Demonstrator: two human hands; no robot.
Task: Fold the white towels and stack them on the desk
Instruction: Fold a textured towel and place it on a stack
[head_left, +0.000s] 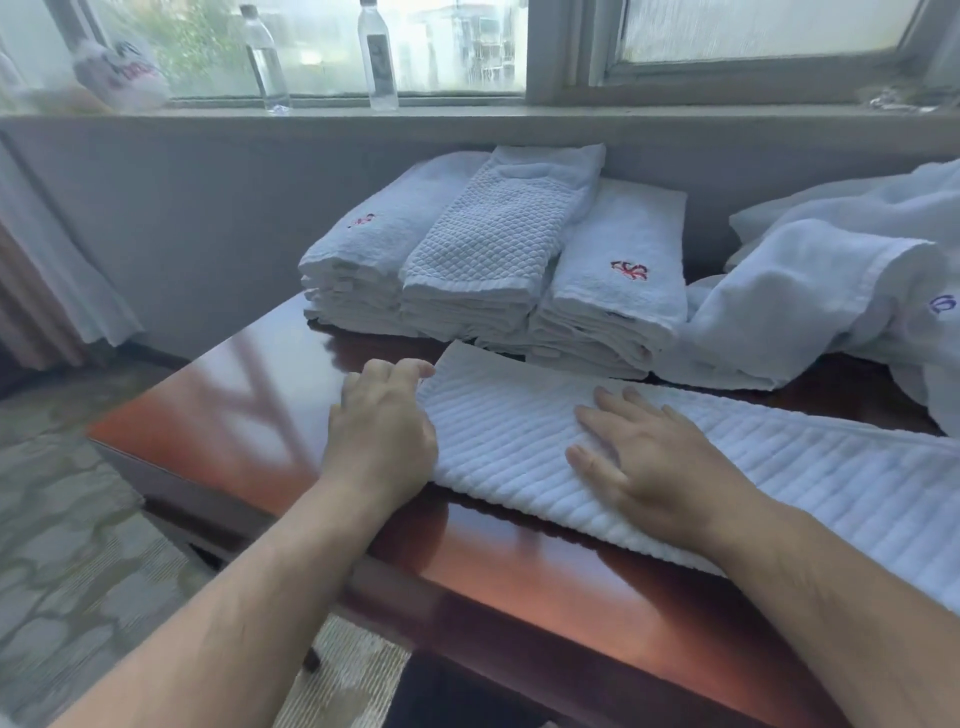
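A long ribbed white towel (519, 431) lies folded lengthwise across the reddish wooden desk (249, 395), running off to the right. My left hand (382, 426) sits at its left end with fingers curled over the towel's edge. Flat on top of the towel, fingers spread, my right hand (644, 462) presses down. Behind them stand three stacks of folded white towels (493, 249), side by side against the wall. A heap of unfolded white towels (821, 291) lies at the right.
Two clear plastic bottles (265, 57) and a white bag (122, 73) stand on the windowsill above the desk. A curtain (47, 249) hangs at the left. Patterned carpet (67, 519) lies below the desk's left edge.
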